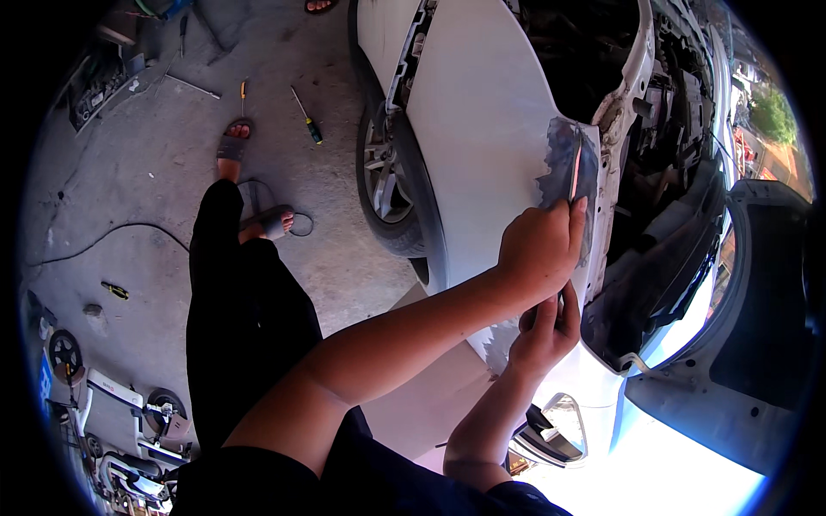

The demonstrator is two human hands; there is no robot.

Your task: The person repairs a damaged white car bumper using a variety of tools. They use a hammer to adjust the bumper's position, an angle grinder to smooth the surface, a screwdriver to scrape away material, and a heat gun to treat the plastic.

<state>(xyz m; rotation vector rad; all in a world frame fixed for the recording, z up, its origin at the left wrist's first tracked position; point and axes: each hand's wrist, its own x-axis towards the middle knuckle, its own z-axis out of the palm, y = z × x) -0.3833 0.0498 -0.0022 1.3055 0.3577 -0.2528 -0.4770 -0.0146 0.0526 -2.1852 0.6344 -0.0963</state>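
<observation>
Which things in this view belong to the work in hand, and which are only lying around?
Apparently in use:
thin flat tool, in the left hand
white car fender with grey patch

Lying on the floor:
green-handled screwdriver
yellow-handled screwdriver
black cable

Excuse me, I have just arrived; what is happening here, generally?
A person has both bare hands at a white car panel. The left hand holds a thin tool over a dark grey patch near the panel's edge. The right hand is close by, with bent fingers; whether it grips anything is unclear. A green-handled screwdriver lies on the floor.
</observation>
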